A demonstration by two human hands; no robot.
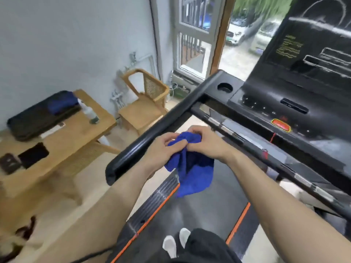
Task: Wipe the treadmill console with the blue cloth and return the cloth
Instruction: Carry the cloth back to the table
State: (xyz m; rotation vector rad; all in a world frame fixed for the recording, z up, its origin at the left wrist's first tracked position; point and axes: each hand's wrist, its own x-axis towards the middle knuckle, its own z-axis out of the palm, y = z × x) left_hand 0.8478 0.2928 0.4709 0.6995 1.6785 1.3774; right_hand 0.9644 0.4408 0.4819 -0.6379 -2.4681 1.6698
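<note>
The blue cloth [191,168] hangs bunched between both hands above the treadmill belt [199,209]. My left hand [161,149] pinches its upper left part and my right hand [207,143] grips the top fold, the two hands touching. The black treadmill console [303,73] rises at the upper right, with a control panel, a red safety key [281,125] and a round cup holder [225,87]. Both hands are below and to the left of the console, not touching it.
A black handrail [152,128] runs diagonally just left of my hands. A wooden table [62,137] at left holds a black tray with another blue cloth [62,103], a spray bottle [89,112] and dark flat objects. A wooden chair [146,103] stands by the window.
</note>
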